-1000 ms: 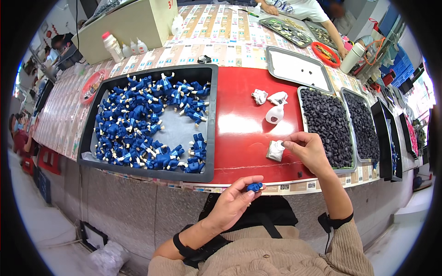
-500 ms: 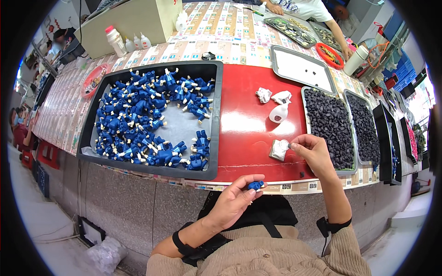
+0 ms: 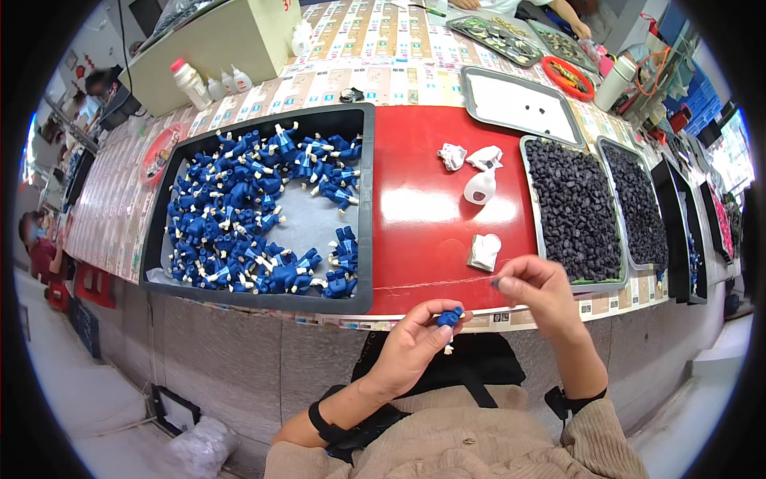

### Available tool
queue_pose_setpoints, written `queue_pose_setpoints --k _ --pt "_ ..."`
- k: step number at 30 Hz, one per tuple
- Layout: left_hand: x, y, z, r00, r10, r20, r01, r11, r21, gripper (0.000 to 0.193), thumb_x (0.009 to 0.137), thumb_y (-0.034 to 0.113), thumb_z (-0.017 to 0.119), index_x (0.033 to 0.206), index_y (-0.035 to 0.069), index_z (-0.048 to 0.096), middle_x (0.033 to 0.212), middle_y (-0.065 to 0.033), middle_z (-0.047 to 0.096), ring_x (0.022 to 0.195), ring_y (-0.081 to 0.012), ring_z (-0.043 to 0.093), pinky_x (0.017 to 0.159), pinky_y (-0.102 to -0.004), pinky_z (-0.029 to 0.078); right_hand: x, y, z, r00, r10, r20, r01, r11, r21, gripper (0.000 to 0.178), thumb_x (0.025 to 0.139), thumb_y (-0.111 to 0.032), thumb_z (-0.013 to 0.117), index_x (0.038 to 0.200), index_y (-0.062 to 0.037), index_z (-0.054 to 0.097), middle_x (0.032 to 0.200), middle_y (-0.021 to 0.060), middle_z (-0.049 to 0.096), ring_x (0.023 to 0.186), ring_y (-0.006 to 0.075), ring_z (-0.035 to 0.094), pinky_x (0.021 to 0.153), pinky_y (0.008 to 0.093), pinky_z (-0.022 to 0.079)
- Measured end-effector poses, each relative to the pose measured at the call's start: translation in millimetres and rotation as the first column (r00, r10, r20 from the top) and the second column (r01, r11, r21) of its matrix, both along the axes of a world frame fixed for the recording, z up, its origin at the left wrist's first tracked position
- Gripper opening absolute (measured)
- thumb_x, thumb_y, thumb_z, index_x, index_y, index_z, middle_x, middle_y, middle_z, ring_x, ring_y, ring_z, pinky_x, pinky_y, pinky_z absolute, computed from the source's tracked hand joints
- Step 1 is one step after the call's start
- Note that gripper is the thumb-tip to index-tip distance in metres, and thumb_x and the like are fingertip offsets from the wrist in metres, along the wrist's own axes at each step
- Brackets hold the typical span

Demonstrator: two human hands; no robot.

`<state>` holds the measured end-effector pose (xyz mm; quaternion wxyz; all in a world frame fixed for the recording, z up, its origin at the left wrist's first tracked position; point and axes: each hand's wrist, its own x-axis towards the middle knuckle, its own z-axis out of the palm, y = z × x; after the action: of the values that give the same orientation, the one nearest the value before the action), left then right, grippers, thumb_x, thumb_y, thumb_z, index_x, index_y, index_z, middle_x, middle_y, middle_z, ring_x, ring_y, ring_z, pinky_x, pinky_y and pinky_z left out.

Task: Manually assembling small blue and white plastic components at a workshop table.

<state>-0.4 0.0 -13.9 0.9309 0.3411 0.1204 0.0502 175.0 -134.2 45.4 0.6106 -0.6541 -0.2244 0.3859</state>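
Observation:
My left hand (image 3: 408, 351) is closed around a small blue figurine body (image 3: 449, 318) with cream-coloured ends, just past the table's near edge. To its right, my right hand (image 3: 546, 297) pinches a small dark piece (image 3: 495, 283) between thumb and fingertips; the two hands are apart. Beyond the right hand, on the red mat (image 3: 423, 231), lies a small block with a white blob on top (image 3: 484, 251). Farther back is a white squeeze bottle (image 3: 480, 188). On the left, a black tray (image 3: 364, 239) holds many similar blue figurine bodies (image 3: 231, 191).
Crumpled white tissues (image 3: 484, 157) lie behind the bottle. Trays of dark pieces (image 3: 576, 211) stand at the right, and a white-lined tray (image 3: 511, 100) is behind. Glue bottles (image 3: 239, 78) stand back left. A co-worker's hand (image 3: 580, 29) shows at the far side.
My right hand has come nearer, away from the white-topped block, with the dark piece in its fingertips. The figurine body in my left hand has been turned, showing a cream-coloured end below.

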Motion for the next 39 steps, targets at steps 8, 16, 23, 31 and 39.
queue_pose_setpoints --k 8,16,23,31,39 --pt "3.1 -3.2 -4.8 0.998 0.056 0.024 -0.059 0.986 0.159 0.035 0.09 0.006 0.06 0.122 0.002 0.05 0.118 -0.0063 0.051 0.114 -0.0172 0.051 0.101 -0.0348 0.041 -37.0 -2.2 -13.5 0.956 0.055 -0.287 -0.025 0.994 0.106 0.016 0.086 -0.011 0.068 0.096 0.0004 0.062 0.085 0.0038 0.064 0.07 0.0076 0.055 0.063 0.0205 0.047" --pt "6.5 -4.1 -2.9 0.996 0.054 0.064 -0.067 0.971 0.229 0.033 0.089 0.002 0.059 0.121 0.002 0.051 0.119 -0.005 0.045 0.112 -0.0145 0.049 0.097 -0.0288 0.04 -38.2 -4.4 -19.6 0.94 0.03 -0.339 -0.007 0.998 0.068 0.015 0.085 -0.01 0.067 0.094 0.0005 0.062 0.081 0.0033 0.061 0.068 0.0089 0.055 0.061 0.0228 0.046" --pt "6.2 -4.2 -3.5 0.997 0.036 0.061 -0.052 0.958 0.281 0.034 0.089 0.008 0.062 0.121 0.001 0.052 0.119 -0.0066 0.047 0.113 -0.0174 0.05 0.1 -0.0343 0.042 -36.6 -8.7 -25.1 0.92 0.051 -0.387 -0.031 0.998 0.059 0.015 0.085 -0.009 0.068 0.094 0.0006 0.062 0.082 0.0042 0.061 0.069 0.0095 0.056 0.06 0.0226 0.047" --pt "2.8 -2.6 -1.6 0.998 0.021 0.061 -0.047 0.877 0.478 0.031 0.088 0.003 0.062 0.118 0.0 0.056 0.113 -0.005 0.047 0.103 -0.0124 0.052 0.082 -0.0236 0.048 -36.2 -16.3 -34.3 0.826 0.078 -0.558 -0.047 0.996 0.069 0.014 0.085 -0.009 0.068 0.094 -0.0005 0.062 0.082 0.0043 0.062 0.069 0.0092 0.057 0.06 0.0221 0.049" --pt "0.3 -0.8 10.0 0.996 0.083 0.025 -0.082 0.804 0.589 0.029 0.083 -0.003 0.065 0.112 -0.002 0.062 0.108 -0.0066 0.052 0.097 -0.0141 0.056 0.081 -0.0242 0.051 -36.5 -11.9 -35.6 0.77 0.139 -0.622 -0.071 0.989 0.133 0.01 0.085 -0.005 0.068 0.085 -0.0002 0.059 0.085 0.0097 0.064 0.067 0.0121 0.06 0.061 0.0237 0.051"
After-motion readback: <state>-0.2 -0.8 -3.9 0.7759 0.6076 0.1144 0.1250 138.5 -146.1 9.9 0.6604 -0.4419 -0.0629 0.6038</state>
